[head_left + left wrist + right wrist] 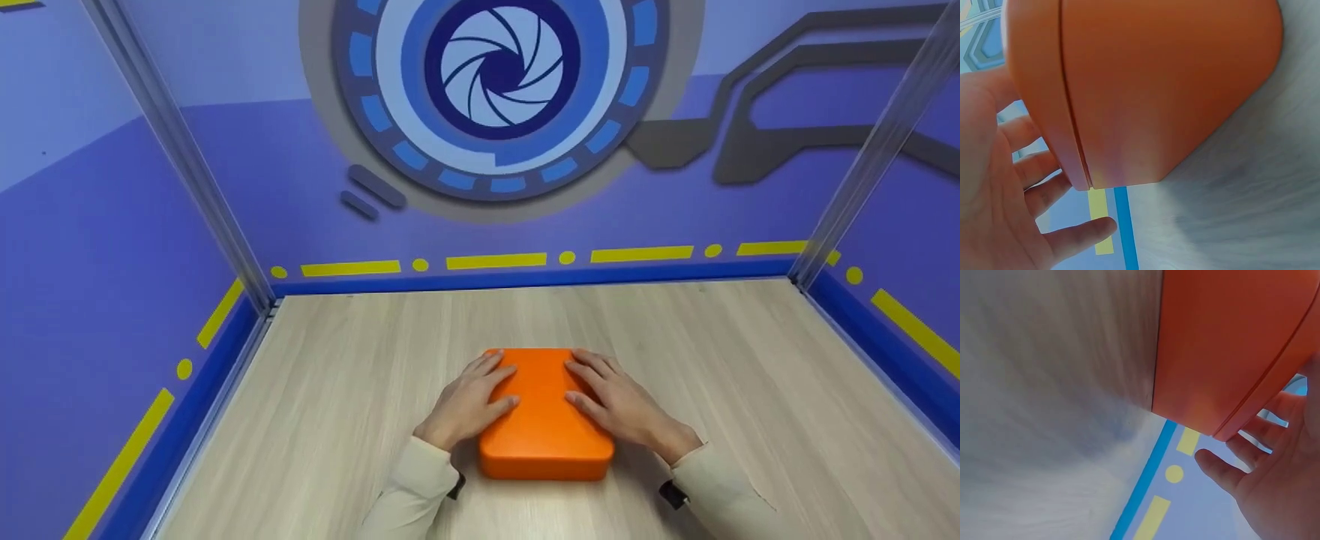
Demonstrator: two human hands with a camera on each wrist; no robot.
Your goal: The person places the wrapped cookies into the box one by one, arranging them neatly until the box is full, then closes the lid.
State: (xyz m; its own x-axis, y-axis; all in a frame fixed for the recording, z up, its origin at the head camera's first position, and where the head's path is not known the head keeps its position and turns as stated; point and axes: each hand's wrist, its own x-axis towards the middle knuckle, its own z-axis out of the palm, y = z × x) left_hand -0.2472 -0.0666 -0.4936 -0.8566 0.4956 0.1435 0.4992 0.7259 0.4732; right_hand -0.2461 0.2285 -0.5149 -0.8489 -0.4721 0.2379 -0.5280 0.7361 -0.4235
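An orange box (546, 427) with rounded corners lies flat on the wooden table, one narrow side toward me. Both wrist views show a thin seam running round its side, close below the top, where a lid (1036, 73) meets the body (1151, 90). My left hand (466, 401) rests on the left edge of the top, fingers spread and thumb lying on the surface. Opposite it, my right hand (626, 405) touches the right edge in the same way. In each wrist view the little finger sticks out past the box, touching nothing. What the box contains is hidden.
The pale wooden table (360, 360) runs back to a blue and purple printed wall (262, 180) with yellow dashes. Side walls with clear corner posts (862, 150) stand left and right. Dark bands (673, 493) show at my wrists below light sleeves.
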